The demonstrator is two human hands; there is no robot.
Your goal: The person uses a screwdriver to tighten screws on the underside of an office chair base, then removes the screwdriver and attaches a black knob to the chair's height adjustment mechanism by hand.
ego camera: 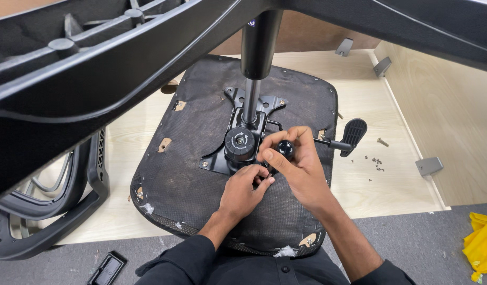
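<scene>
Screwdriver handle (pixel 285 149), black and round-ended, sits mid-frame in the right hand (pixel 301 169), fingers wrapped around it, over the chair-seat mechanism plate (pixel 222 158); left hand (pixel 246 187) pinches closed at its tip, best kept steadying it upright.

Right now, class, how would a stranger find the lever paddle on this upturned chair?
Start at the upturned black fabric seat base. A thin rod runs right from its central black metal mechanism plate, past the seat edge. The flat, ribbed black plastic lever paddle ends it, overhanging pale wood.
</scene>
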